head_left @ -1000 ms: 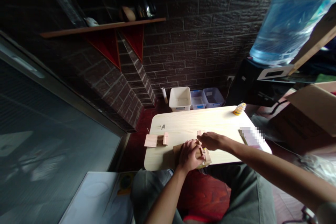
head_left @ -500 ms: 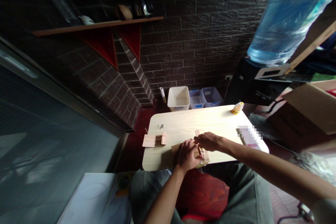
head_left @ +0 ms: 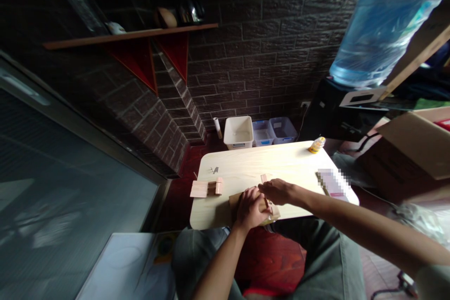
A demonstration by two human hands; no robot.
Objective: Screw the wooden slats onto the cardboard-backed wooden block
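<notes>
While a brown block (head_left: 234, 201) lies at the near edge of the counter (head_left: 281, 155), a person's left hand (head_left: 251, 207) clasps it from above, the right hand (head_left: 276, 189) bent close alongside; I cannot tell what that one grips. Both have barely shifted this past second, suggesting patient work on one spot. A wooden assembly (head_left: 200, 189) rests at nine o'clock, small metal pieces (head_left: 215, 169) at ten, a yellow bottle (head_left: 315, 146) at two. Plastic bins (head_left: 230, 140) stand before the brick wall (head_left: 246, 65) at twelve.
</notes>
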